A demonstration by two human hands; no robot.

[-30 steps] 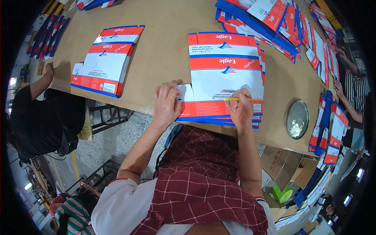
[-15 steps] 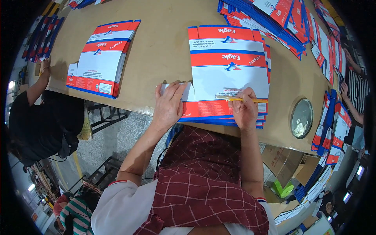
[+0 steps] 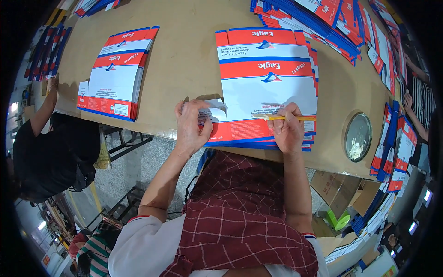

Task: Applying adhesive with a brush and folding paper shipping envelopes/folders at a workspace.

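The flat carton sheet (image 3: 267,83) lies on top of a stack at the near edge of the brown table (image 3: 184,60), its long side pointing away from the person. The left hand (image 3: 191,124) pinches its white corner flap (image 3: 216,112). The right hand (image 3: 287,131) grips a yellow stick (image 3: 288,118) lying sideways across the sheet.

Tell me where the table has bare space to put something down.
Bare brown table lies between the left stack of flat cartons and the middle stack, and between the middle stack and the round dish. Crowded: the far right edge, with piled cartons, and the near edge where both hands work.
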